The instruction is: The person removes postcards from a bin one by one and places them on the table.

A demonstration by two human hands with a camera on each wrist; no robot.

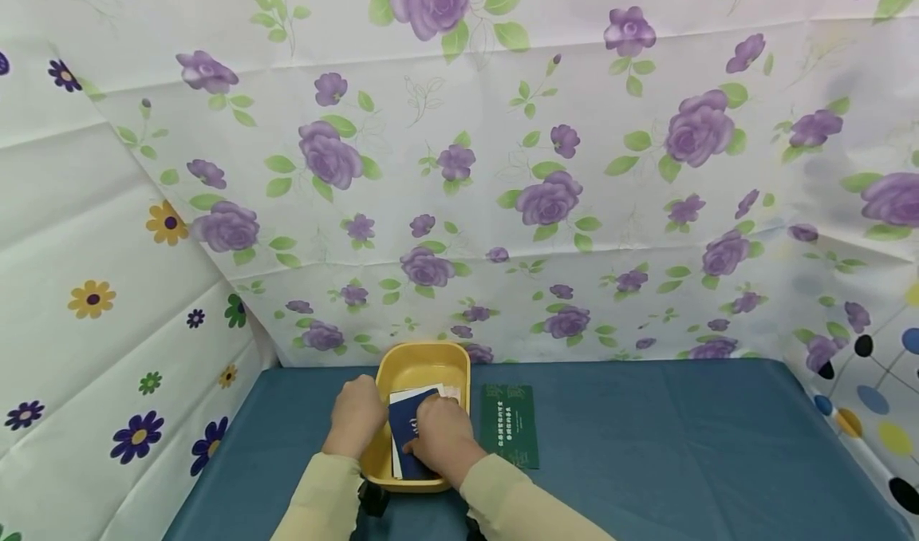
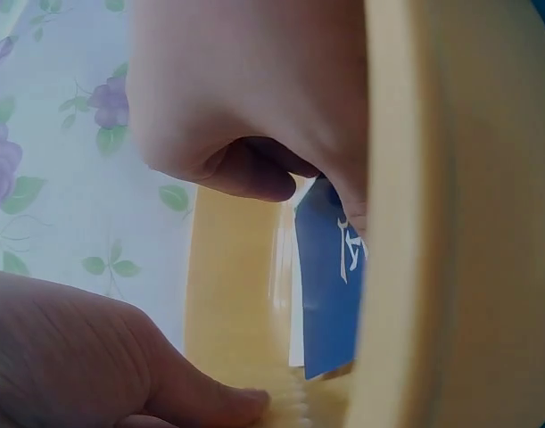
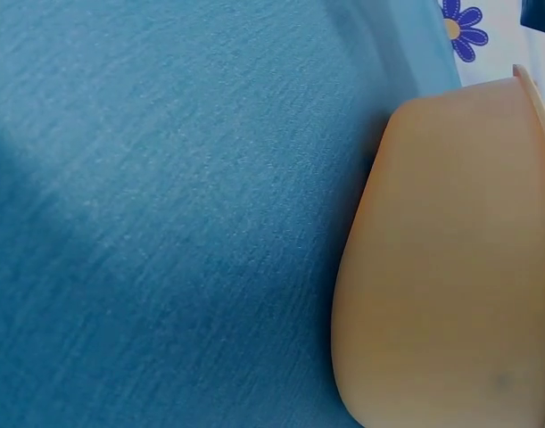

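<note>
A yellow plastic tub stands on the table near the back wall. My left hand grips its left rim; in the left wrist view the thumb lies against the tub wall. Inside the tub is a dark blue card with white lettering, above white paper that shows at its edges. My right hand reaches into the tub with curled fingers and pinches the blue card, covering its right part. The right wrist view shows only the tub's outer side, with no fingers visible.
A green card with white lettering lies flat on the table just right of the tub. The table has a blue cover. Flower-patterned sheets hang behind it and at both sides.
</note>
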